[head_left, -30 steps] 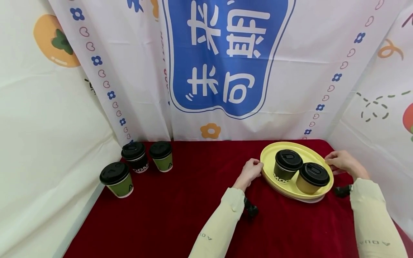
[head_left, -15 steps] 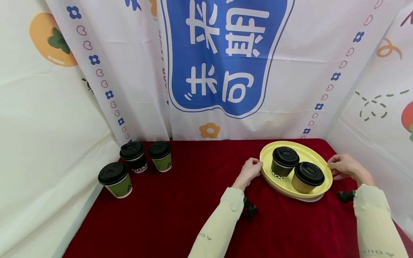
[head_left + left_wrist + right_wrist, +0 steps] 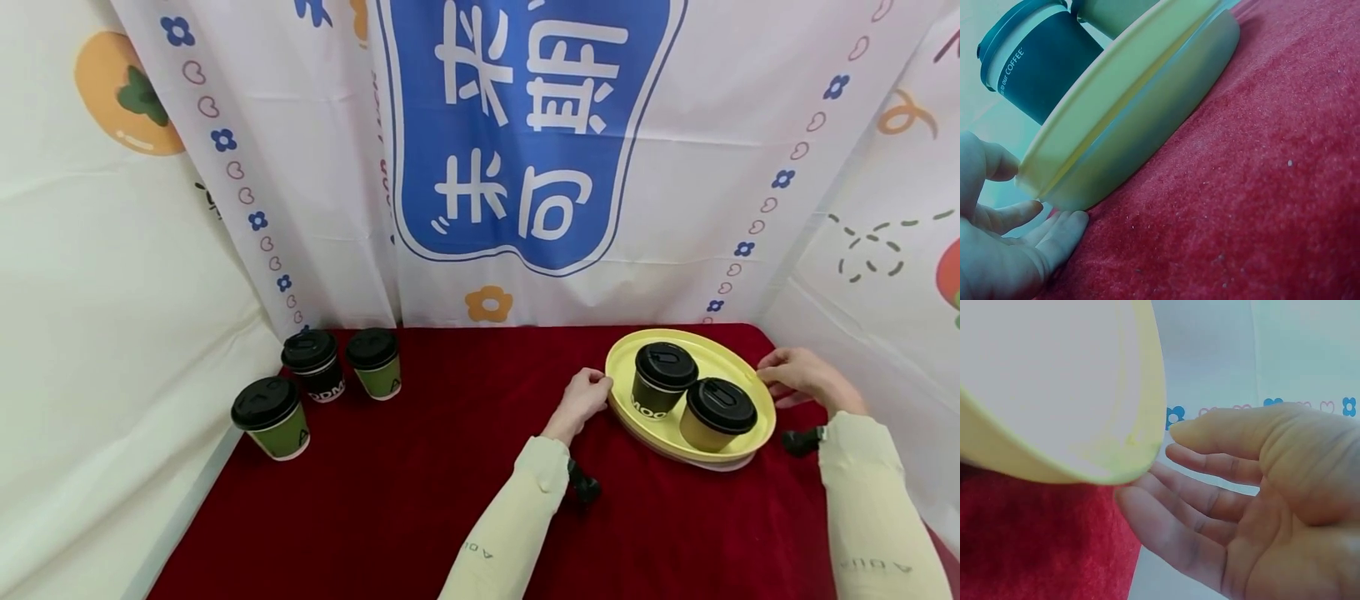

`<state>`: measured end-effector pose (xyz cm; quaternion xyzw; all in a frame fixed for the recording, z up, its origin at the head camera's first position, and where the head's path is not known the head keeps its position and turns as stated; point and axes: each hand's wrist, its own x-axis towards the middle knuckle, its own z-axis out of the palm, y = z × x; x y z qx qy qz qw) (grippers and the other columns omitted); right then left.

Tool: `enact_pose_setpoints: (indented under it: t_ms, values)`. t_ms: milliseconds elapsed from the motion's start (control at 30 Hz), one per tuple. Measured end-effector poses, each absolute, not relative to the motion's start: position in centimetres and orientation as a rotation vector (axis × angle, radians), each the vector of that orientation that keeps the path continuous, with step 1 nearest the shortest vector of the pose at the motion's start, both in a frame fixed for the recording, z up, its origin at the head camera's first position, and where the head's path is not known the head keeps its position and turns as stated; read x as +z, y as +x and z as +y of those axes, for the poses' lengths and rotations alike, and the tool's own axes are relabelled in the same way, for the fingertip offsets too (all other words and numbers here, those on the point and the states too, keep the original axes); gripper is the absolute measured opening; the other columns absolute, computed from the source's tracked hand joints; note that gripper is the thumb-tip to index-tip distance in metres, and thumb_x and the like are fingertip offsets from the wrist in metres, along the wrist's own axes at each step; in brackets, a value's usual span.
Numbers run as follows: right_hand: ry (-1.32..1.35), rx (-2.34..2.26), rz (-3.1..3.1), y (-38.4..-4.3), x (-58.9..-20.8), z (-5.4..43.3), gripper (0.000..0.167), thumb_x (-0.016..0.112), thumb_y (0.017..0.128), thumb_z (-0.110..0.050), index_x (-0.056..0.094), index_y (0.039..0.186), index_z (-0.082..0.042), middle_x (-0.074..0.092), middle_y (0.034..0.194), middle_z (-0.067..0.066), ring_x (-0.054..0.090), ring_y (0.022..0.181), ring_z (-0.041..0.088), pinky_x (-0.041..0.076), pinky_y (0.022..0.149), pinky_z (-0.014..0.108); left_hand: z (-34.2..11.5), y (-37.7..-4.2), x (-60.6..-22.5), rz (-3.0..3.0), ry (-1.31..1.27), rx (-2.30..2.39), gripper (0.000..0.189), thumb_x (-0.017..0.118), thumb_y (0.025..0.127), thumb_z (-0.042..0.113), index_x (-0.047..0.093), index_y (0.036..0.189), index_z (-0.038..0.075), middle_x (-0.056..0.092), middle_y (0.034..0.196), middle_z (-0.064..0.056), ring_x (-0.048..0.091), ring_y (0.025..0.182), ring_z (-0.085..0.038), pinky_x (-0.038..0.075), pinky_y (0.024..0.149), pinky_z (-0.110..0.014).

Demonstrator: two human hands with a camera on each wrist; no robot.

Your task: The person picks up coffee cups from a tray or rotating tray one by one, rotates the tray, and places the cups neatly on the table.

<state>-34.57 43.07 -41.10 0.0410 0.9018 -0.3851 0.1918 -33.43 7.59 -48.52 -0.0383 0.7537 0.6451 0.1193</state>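
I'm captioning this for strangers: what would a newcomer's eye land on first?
Probably the big white-lettered blue emblem on the back curtain. Next, the yellow tray at the right, bearing two black-lidded cups, between the left hand and right hand. Three more lidded cups sit left on the red cloth.

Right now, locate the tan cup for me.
In the head view, the tan cup sits toward the right, on the yellow tray, beside a dark cup.
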Motion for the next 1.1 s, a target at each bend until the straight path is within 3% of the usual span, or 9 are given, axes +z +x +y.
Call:
enact_pose_setpoints:
  t_ms: [667,1100]
  values:
    - [0.115,-1.113,2.519,-33.7,-42.1,43.2,0.038,0.055,0.097,-0.012,0.046,0.121,0.017,0.063,0.09,0.007,0.066,0.075,0.018,0.061,0.07,0.041,7.6,-33.2,-48.6,2.206,-0.098,1.884,0.032,0.056,0.097,0.029,0.059,0.124,0.012,0.06,0.124,-0.004,0.066,0.1,-0.017,0.056,0.088,-0.035]
    - [0.09,-1.128,2.483,-31.7,-42.0,43.4,0.023,0.055,0.094,-0.01,0.05,0.106,0.009,0.06,0.084,0.006,0.065,0.074,0.018,0.061,0.067,0.041,7.6,-33.3,-48.5,2.202,-0.094,1.9,0.032,0.057,0.097,0.028,0.059,0.124,0.01,0.06,0.125,-0.007,0.066,0.101,-0.019,0.056,0.088,-0.036]
